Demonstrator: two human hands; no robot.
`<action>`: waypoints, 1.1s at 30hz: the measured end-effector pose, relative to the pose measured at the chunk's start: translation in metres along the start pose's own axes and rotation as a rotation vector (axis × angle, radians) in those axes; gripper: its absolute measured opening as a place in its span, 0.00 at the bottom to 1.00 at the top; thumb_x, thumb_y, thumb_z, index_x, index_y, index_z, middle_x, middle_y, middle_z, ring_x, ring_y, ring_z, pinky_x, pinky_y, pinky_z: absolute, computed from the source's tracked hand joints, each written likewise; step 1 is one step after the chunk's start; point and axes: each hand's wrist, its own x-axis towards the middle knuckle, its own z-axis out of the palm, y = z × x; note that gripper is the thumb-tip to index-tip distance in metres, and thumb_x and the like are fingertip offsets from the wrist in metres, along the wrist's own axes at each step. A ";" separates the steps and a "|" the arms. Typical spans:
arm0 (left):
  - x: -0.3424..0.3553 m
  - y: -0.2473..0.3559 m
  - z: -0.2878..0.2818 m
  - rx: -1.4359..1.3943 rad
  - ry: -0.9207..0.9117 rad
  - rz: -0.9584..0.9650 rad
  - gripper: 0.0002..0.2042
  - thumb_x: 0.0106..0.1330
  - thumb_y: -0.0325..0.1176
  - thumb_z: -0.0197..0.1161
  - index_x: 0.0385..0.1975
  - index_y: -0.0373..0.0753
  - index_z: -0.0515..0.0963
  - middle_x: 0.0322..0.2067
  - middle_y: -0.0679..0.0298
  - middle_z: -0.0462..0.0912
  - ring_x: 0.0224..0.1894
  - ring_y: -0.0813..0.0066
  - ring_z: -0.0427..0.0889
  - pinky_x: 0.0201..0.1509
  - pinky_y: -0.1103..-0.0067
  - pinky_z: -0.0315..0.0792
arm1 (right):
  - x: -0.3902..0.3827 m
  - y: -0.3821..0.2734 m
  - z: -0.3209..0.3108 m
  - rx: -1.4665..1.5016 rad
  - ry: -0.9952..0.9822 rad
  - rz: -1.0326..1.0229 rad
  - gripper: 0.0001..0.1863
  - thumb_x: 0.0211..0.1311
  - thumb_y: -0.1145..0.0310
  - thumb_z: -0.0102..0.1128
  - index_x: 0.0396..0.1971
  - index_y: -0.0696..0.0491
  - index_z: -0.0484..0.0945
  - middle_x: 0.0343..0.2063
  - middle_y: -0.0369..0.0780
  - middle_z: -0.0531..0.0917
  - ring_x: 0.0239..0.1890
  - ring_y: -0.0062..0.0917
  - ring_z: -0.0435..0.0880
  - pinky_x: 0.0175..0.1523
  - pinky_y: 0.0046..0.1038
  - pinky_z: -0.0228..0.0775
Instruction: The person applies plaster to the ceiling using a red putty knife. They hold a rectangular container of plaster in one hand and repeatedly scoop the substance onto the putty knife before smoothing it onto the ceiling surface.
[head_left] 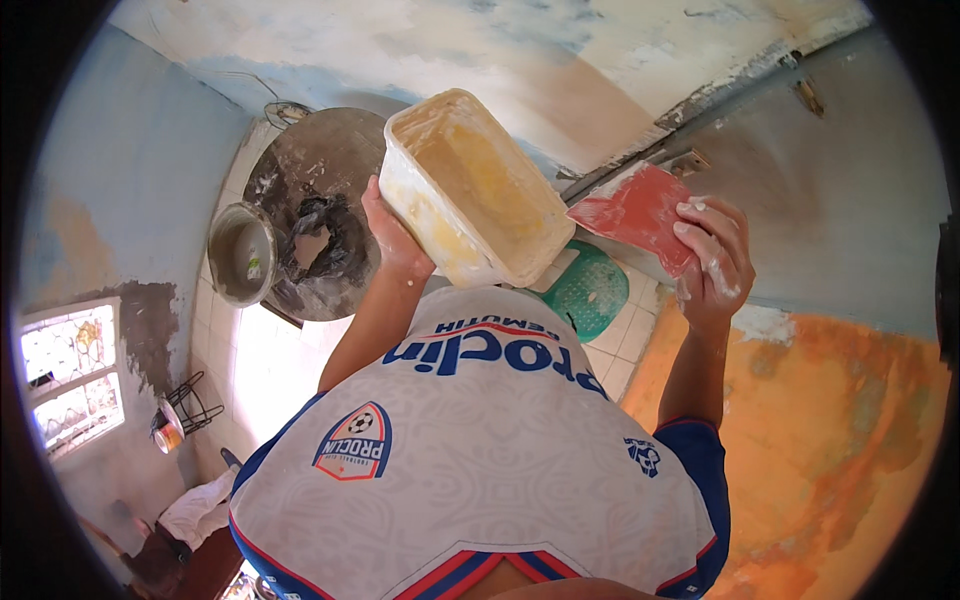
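My left hand (pixel 398 237) grips the side of a pale rectangular plastic tub (pixel 478 190), smeared inside and out with white and yellowish residue. In my right hand (pixel 715 255) is a flat red scraper (pixel 635 210) streaked with white compound, its corner close to the tub's right rim. White residue coats the fingers of my right hand. Beneath the tub, a green plastic seat or stool (pixel 595 290) with small holes is partly hidden.
A round dark, stained tabletop (pixel 335 150) holds a grey bucket (pixel 240 255) and crumpled black plastic (pixel 320 215). Patchy blue, grey and orange walls surround me, with a window (pixel 70 370) at left, a wire rack (pixel 200 405), white cloth (pixel 195 510) at lower left, and tiled floor (pixel 615 340).
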 end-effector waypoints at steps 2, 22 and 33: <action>-0.010 0.011 0.003 0.005 0.086 0.032 0.35 0.75 0.61 0.34 0.69 0.40 0.68 0.63 0.56 0.77 0.64 0.57 0.77 0.68 0.62 0.71 | 0.006 -0.012 0.004 -0.071 -0.022 -0.073 0.16 0.48 0.76 0.69 0.39 0.47 0.87 0.45 0.38 0.85 0.50 0.38 0.82 0.54 0.37 0.78; -0.016 0.104 -0.050 0.136 -0.036 -0.219 0.37 0.78 0.65 0.36 0.70 0.39 0.64 0.63 0.52 0.77 0.63 0.55 0.80 0.67 0.58 0.76 | 0.061 -0.093 0.056 -0.122 -0.612 -0.336 0.19 0.43 0.74 0.71 0.41 0.49 0.86 0.44 0.37 0.83 0.52 0.37 0.81 0.50 0.36 0.81; -0.012 0.113 -0.054 0.197 -0.091 -0.264 0.40 0.77 0.67 0.31 0.70 0.37 0.64 0.63 0.50 0.77 0.62 0.56 0.81 0.63 0.60 0.79 | 0.071 -0.095 0.063 -0.175 -0.573 -0.408 0.16 0.45 0.73 0.67 0.39 0.51 0.86 0.44 0.36 0.83 0.53 0.34 0.81 0.45 0.28 0.84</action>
